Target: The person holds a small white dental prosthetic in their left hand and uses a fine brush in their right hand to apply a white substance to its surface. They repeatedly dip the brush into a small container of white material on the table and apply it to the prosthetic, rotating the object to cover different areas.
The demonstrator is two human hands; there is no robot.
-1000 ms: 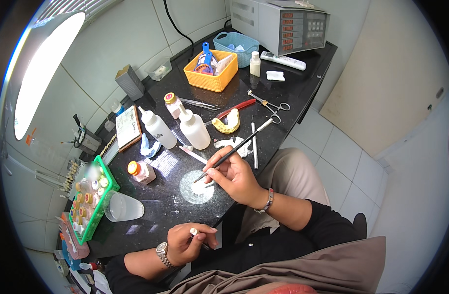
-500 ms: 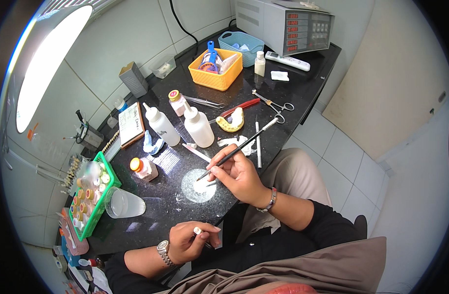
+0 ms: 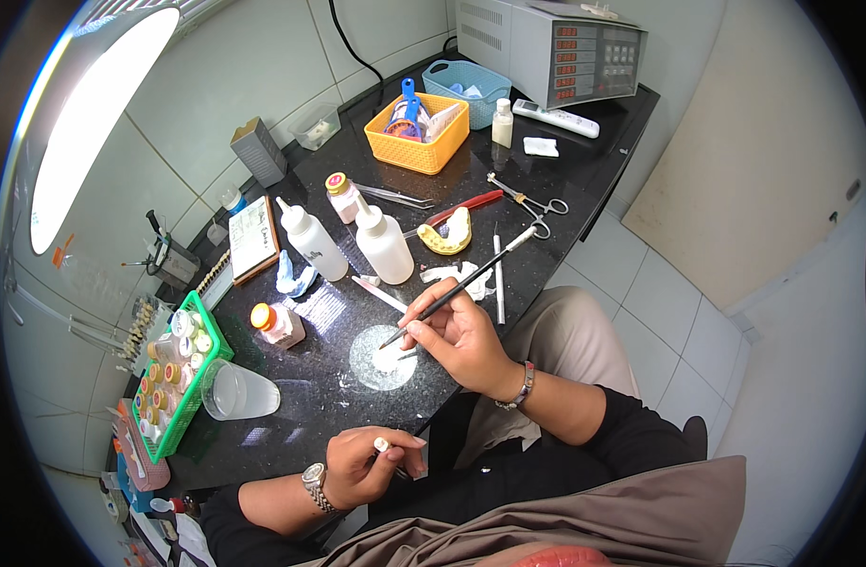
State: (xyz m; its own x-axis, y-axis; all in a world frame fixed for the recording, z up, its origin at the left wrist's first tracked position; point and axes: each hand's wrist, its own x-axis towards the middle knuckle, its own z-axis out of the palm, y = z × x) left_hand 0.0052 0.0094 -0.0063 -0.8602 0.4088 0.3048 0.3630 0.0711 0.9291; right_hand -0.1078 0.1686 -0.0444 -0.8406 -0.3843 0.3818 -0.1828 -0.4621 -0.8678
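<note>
Black surface (image 3: 305, 425), worked at by one person; items listed by approx. size. Lamp (image 3: 102, 123), lit, upper L. Grey unit (image 3: 504, 47) w/ red displays, far R corner. Green basket (image 3: 180, 433), L edge, full of small capped jars; yellow basket (image 3: 419, 156) at the back, blue basket (image 3: 492, 87) just behind it. R hand (image 3: 461, 340): fingers clamped on the brush (image 3: 466, 283), dark w/ pale end, slanting down-L over the plate. L hand (image 3: 362, 463): near the front edge, closed on the white piece; what carries the piece is mostly hidden. Two white bottles (image 3: 384, 250), upright, mid-surface, w/ spouts. Clear cup (image 3: 244, 392), beside the green basket. Round plate (image 3: 360, 361), btwn cup & R hand, bearing a white mass (image 3: 392, 359); brush tip is at the mass, contact can't be told. Yellow cast (image 3: 445, 241) w/ white part, R of the bottles. Orange-capped jar (image 3: 280, 326), L of the plate. White piece (image 3: 382, 444), smallest, showing btwn L thumb & fingers.
</note>
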